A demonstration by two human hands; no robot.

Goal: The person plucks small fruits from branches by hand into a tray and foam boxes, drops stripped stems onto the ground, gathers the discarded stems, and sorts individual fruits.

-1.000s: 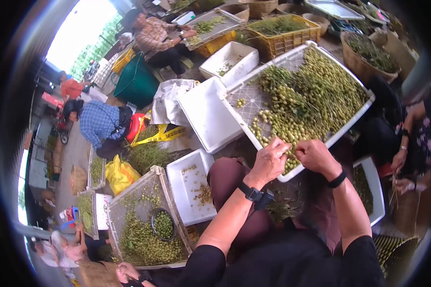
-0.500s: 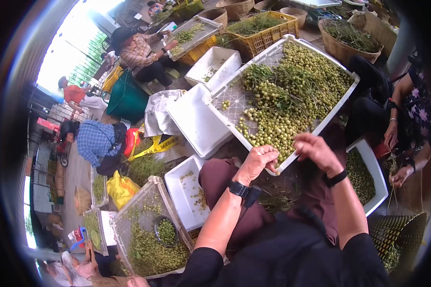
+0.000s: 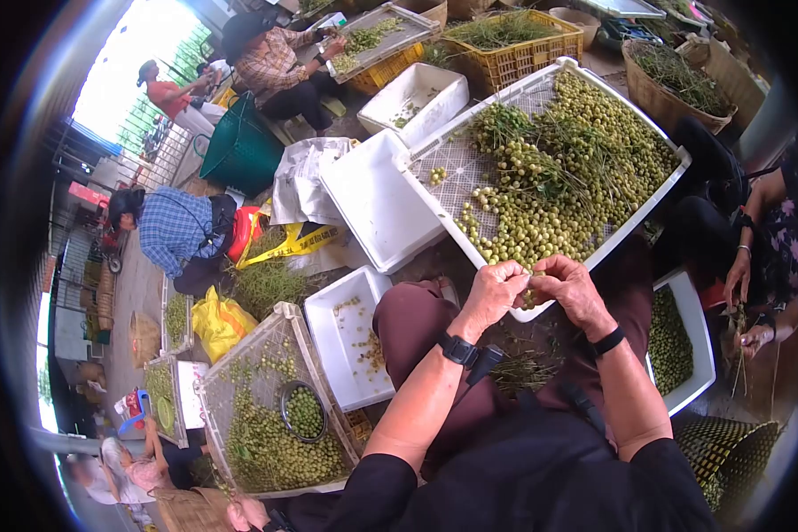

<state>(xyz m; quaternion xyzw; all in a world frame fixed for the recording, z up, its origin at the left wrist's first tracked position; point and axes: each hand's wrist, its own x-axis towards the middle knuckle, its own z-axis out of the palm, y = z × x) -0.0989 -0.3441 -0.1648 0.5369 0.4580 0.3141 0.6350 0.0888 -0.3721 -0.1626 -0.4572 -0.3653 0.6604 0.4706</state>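
Over the near edge of a white mesh tray, my left hand and my right hand meet fingertip to fingertip. Both are closed in a pinch around what looks like a small round green fruit, mostly hidden by the fingers. A dark watch is on the left wrist, a black band on the right. A heap of small round green fruits covers much of the tray, with thin stems and leafy sprigs mixed in.
White bins stand left of the tray. Another mesh tray holds fruits and a round bowl. At right, a co-worker's hands hold stems beside a fruit-filled white bin. Other people sit or bend at left.
My right hand has come down and left to meet my left hand at the fingertips. The whole view has shifted slightly. A person in red at the back has straightened up.
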